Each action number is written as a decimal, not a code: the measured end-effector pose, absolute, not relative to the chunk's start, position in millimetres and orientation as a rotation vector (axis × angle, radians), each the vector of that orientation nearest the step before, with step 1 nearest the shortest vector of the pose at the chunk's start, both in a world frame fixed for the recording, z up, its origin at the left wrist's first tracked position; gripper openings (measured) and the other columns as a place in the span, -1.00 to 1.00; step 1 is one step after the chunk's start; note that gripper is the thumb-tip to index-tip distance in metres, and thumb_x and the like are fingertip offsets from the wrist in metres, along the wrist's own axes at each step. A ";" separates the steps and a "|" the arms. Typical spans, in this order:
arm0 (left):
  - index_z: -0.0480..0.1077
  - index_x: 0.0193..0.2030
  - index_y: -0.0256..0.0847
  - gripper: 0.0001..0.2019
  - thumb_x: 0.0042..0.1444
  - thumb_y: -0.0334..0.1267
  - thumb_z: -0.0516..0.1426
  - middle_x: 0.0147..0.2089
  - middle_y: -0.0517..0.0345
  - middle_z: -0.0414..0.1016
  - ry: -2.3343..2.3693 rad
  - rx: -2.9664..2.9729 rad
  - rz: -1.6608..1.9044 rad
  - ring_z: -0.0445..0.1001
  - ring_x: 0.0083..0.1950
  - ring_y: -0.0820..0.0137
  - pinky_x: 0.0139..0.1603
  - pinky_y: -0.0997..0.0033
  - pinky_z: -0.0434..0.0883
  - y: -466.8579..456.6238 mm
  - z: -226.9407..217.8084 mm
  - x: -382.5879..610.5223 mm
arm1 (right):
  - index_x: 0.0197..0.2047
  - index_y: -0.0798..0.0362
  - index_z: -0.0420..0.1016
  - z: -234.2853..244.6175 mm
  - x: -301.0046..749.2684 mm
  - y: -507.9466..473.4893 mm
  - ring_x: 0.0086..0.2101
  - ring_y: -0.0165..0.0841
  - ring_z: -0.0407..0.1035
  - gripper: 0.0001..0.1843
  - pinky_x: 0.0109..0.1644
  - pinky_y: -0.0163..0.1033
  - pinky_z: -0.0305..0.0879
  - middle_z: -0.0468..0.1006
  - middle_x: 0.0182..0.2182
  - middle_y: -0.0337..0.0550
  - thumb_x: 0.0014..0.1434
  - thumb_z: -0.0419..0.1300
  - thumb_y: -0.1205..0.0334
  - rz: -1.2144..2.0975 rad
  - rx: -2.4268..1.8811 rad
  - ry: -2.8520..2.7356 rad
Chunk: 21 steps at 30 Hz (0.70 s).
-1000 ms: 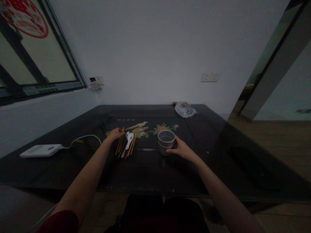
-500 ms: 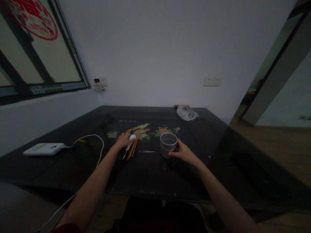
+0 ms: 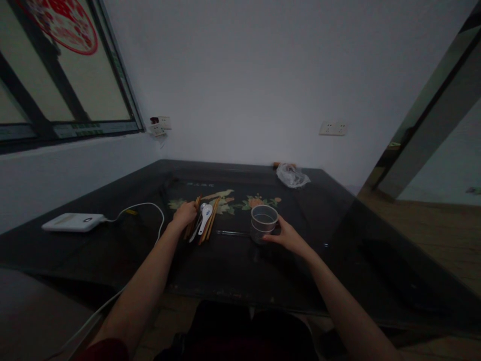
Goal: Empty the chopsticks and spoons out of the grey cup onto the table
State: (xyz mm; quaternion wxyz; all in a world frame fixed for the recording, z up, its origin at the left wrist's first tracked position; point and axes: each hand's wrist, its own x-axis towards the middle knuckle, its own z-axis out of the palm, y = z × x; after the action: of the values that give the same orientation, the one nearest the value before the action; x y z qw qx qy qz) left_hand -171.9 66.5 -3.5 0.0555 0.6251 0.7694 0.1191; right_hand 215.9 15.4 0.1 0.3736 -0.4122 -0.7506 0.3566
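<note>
A dark glass-topped table [image 3: 233,260] with a flower and bird picture under the glass lies before me. My left hand [image 3: 185,215] rests on the left edge of a bundle of wooden chopsticks [image 3: 209,225], fingers curled over them. A white spoon [image 3: 205,216] and a metal spoon lie among the chopsticks. My right hand [image 3: 286,234] wraps round the right side of a clear round cup [image 3: 264,223] that stands upright on the table.
A white flat device [image 3: 73,221] with a white cable [image 3: 143,206] sits at the left of the table. A crumpled plastic bag [image 3: 291,175] lies at the far edge near the wall. A window is at the left, a doorway at the right.
My left hand shifted over the chopsticks and spoons and now sits at their left edge. The right hand stayed on the cup. The camera view drifted slightly.
</note>
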 end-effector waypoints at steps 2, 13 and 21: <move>0.35 0.03 -0.24 -0.62 0.03 -0.25 0.10 -0.02 -0.16 0.47 2.364 1.871 0.348 0.45 0.00 0.12 -0.08 0.33 0.35 66.8 -2.4 -173.4 | 0.16 0.08 0.20 -0.3 216.2 15.8 0.06 -0.13 0.31 -0.18 0.15 0.00 0.19 0.42 0.05 0.08 -0.15 0.39 0.12 0.915 -1.062 -1.925; 0.47 -0.13 -0.31 -0.71 -0.01 -0.24 0.15 -0.17 -0.07 0.56 2.347 1.797 0.322 0.53 -0.18 0.26 -0.33 0.52 0.32 66.6 8.6 -177.7 | 0.18 0.11 0.17 -2.6 216.9 19.6 0.09 -0.12 0.28 -0.13 0.17 -0.02 0.19 0.38 0.09 0.11 -0.17 0.41 0.11 0.908 -1.060 -1.936; 0.48 -0.11 -0.30 -0.69 0.09 -0.19 0.08 -0.25 0.03 0.59 2.235 1.774 0.507 0.53 -0.37 0.40 -0.41 0.57 0.33 60.2 17.6 -162.0 | 0.20 0.09 0.16 -4.2 216.8 18.7 0.05 -0.13 0.33 -0.11 0.14 -0.02 0.22 0.41 0.06 0.09 -0.17 0.41 0.10 0.923 -1.059 -1.917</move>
State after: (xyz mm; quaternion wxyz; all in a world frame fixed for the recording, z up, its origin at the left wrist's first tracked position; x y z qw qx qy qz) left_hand -162.0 60.2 17.6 0.1214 0.6074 0.7656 0.1736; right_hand 216.8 18.7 -4.2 0.3732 -0.4135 -0.7483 0.3601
